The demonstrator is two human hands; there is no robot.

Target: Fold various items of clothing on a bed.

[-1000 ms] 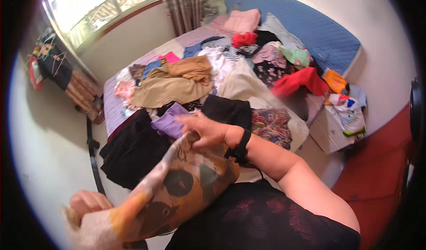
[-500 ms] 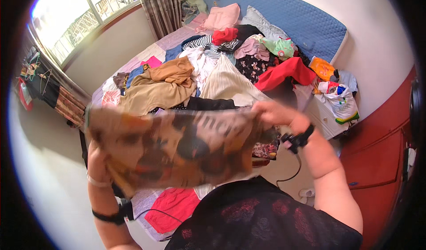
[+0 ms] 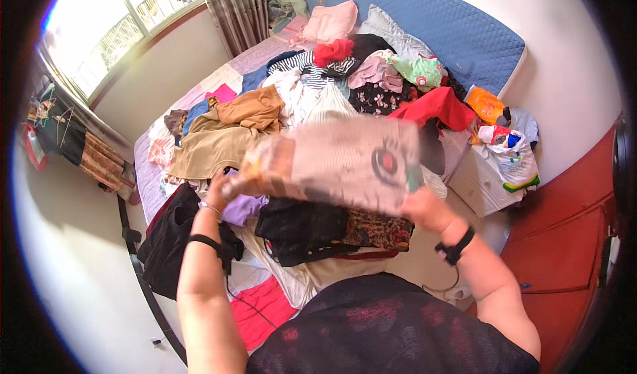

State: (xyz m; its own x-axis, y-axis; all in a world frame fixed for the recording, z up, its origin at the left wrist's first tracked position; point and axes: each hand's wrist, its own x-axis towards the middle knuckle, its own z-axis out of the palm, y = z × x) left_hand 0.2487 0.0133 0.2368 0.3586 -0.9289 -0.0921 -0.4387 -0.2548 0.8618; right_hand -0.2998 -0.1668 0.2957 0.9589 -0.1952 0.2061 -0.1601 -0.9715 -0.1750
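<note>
Between my two hands a beige printed garment point(image 3: 338, 161) is stretched out in the air over the bed, blurred by motion. My left hand point(image 3: 217, 191) is closed on its bunched left end. At its lower right corner, my right hand point(image 3: 428, 209) grips the edge. Below the garment lie folded black clothes point(image 3: 298, 231), a dark floral-patterned cloth point(image 3: 378, 231) and a purple cloth point(image 3: 244, 209). Tan and brown clothes point(image 3: 219, 148) are heaped just beyond my left hand. The garment hides part of the pile behind it.
The bed point(image 3: 149, 175) carries a heap of mixed clothes, among them a red garment point(image 3: 438, 108). Black clothes point(image 3: 166, 248) hang over its left edge; a red cloth point(image 3: 265, 311) lies near me. Plastic bags point(image 3: 507, 158) sit at the right, near a red cabinet point(image 3: 557, 254).
The garment has moved up and away from me, and its lighter side now shows. My left hand has moved up and right; my right hand has come lower. Clothes beneath are uncovered.
</note>
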